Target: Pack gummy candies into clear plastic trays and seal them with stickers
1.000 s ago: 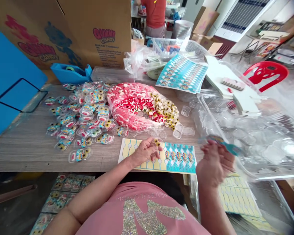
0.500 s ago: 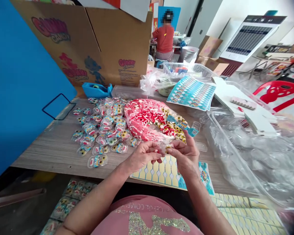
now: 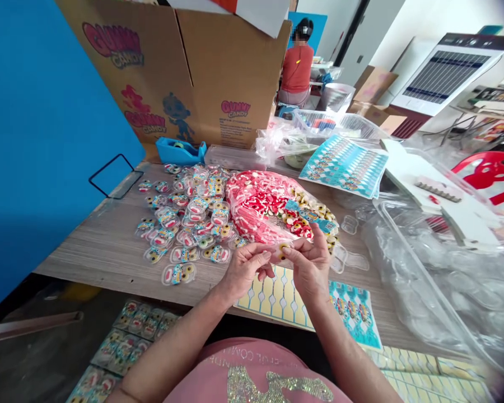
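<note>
My left hand (image 3: 244,270) and my right hand (image 3: 308,263) meet above the table's near edge, both pinched on a small clear candy case (image 3: 280,249) with a yellow gummy inside. A blue sticker (image 3: 324,226) sticks up from my right hand's fingers. Below the hands lies a sticker sheet (image 3: 346,311), partly peeled to yellow backing. Just beyond them sits an open bag of red-white and yellow gummies (image 3: 269,207). A pile of filled, stickered cases (image 3: 185,224) lies to the left.
A big Gummy Candy carton (image 3: 185,78) and blue tape dispenser (image 3: 180,150) stand at the back. More sticker sheets (image 3: 344,165) lie far right. A bin of empty clear cases (image 3: 437,274) sits on the right. A person in red (image 3: 296,67) sits beyond.
My right hand came in from the right with the blue sticker and joined my left hand on the small case. The view shifted up and left.
</note>
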The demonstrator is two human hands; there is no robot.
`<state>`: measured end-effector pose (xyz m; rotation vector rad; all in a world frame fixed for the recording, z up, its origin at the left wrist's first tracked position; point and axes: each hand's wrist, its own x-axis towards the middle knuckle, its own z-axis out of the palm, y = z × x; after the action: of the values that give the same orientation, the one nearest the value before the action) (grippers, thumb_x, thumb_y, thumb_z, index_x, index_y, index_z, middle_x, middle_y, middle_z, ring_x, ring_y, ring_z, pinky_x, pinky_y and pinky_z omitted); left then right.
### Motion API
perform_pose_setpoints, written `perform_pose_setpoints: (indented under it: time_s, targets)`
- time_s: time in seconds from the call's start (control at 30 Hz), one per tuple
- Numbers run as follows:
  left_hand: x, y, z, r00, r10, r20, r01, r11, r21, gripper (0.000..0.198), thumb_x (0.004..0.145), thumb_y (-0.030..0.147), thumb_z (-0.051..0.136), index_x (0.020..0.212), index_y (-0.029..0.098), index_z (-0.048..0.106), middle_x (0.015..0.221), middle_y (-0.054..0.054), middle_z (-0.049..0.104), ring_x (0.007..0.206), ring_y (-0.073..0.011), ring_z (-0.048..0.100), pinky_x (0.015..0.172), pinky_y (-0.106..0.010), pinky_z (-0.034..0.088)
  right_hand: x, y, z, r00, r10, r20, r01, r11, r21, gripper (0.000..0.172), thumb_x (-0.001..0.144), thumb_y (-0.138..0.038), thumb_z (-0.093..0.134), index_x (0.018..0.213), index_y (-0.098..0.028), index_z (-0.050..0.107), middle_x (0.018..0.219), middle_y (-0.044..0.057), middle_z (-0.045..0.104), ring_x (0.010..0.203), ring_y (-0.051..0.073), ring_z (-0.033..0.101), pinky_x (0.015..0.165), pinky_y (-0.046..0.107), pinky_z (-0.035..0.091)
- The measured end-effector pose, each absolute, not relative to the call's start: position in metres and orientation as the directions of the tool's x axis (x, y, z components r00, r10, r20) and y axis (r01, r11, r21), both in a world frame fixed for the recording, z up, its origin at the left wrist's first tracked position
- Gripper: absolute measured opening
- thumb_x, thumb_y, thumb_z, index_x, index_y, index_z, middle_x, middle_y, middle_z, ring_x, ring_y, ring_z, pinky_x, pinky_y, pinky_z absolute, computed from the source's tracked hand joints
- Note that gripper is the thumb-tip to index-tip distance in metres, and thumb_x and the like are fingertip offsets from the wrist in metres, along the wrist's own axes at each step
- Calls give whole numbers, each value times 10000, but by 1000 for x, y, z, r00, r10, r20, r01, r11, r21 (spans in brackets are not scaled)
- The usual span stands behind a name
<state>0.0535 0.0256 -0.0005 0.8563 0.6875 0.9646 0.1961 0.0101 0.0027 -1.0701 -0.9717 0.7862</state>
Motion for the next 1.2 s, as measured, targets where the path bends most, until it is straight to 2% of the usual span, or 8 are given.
perform_pose_setpoints:
  time_s: [0.2,0.37,0.43,0.53,0.6,0.8,1.07,1.2]
  targets:
    - [41,29,-2,382,903,-197,-320,329,889,226,748,299,695,893,126,693,710,-47,701,476,-94,596,424,-201,280,194,12,-10,336,915,224,-95,269,-958,725,754,-180,684,1415,-337,430,743,-49,640,638,145,643,606,300,560]
    - [26,34,0,424,880,-216,-216,329,919,160,770,276,665,817,124,677,729,-54,697,471,-71,573,417,-192,248,231,19,13,423,856,296,-56,351,-935,173,763,-227,718,929,-251,679,967,25,711,933,185,677,837,364,549]
    - [23,36,-1,440,866,-239,-192,351,917,168,781,287,667,824,124,672,726,-56,696,465,-70,570,410,-188,238,239,19,28,299,906,301,-20,321,-947,87,777,-258,724,859,-244,698,1049,43,711,1028,217,662,882,394,538]
    - [23,36,0,469,847,-252,-169,366,915,198,788,306,676,855,120,684,736,-61,696,463,-71,572,403,-185,240,234,16,37,-41,977,211,153,215,-965,70,781,-304,741,813,-245,722,1227,59,665,1153,262,615,904,426,536]
    - [24,35,1,477,844,-245,-162,359,919,211,793,320,680,860,121,694,717,-48,681,465,-70,572,403,-182,249,224,14,33,-165,974,158,258,197,-946,77,796,-315,725,777,-241,724,1270,62,642,1195,277,593,935,451,520]
    - [25,30,1,484,828,-283,-198,418,886,220,775,313,701,880,120,700,662,-31,661,449,-82,577,397,-183,244,212,15,13,-173,966,193,356,244,-902,111,826,-297,673,746,-222,689,1258,72,635,1194,282,590,1021,502,437]
    - [26,29,-4,503,812,-295,-226,453,862,232,766,325,706,865,115,693,648,-43,665,434,-92,582,375,-185,211,214,12,15,-195,960,199,432,266,-862,92,815,-259,642,733,-220,653,1190,71,644,1104,265,622,922,463,481]
    - [26,29,-5,485,822,-300,-233,452,861,213,772,306,706,864,114,701,655,-27,633,440,-86,573,383,-183,226,211,12,11,-192,949,248,466,311,-829,84,809,-239,646,731,-224,674,1169,74,655,1112,266,619,946,473,468]
